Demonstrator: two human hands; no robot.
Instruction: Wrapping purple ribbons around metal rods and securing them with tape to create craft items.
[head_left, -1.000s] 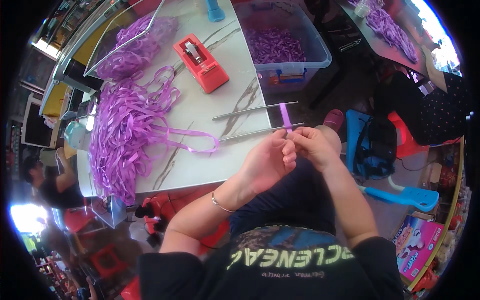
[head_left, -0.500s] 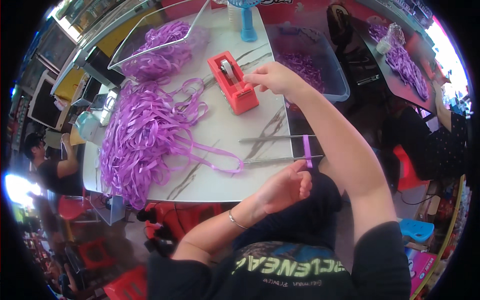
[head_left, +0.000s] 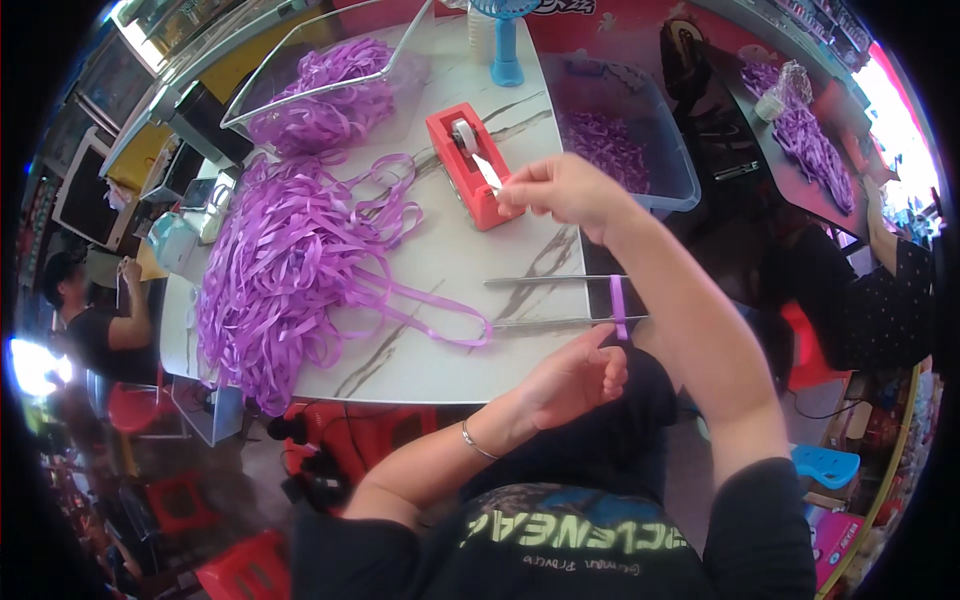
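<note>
One red plastic tape dispenser, 12 o'clock on white marbled tabletop; right hand's fingers narrow, pinching whitish tape strip. Two thin metal rods, 3 o'clock, one purple ribbon band around both; left hand beside, fingers part-curled, hold unclear. One purple ribbon heap, 9 o'clock. Right forearm overlaps rod ends.

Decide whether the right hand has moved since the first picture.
Yes: against the table, the right hand has moved up and left, from the purple strip on the rods to the red tape dispenser.
</note>
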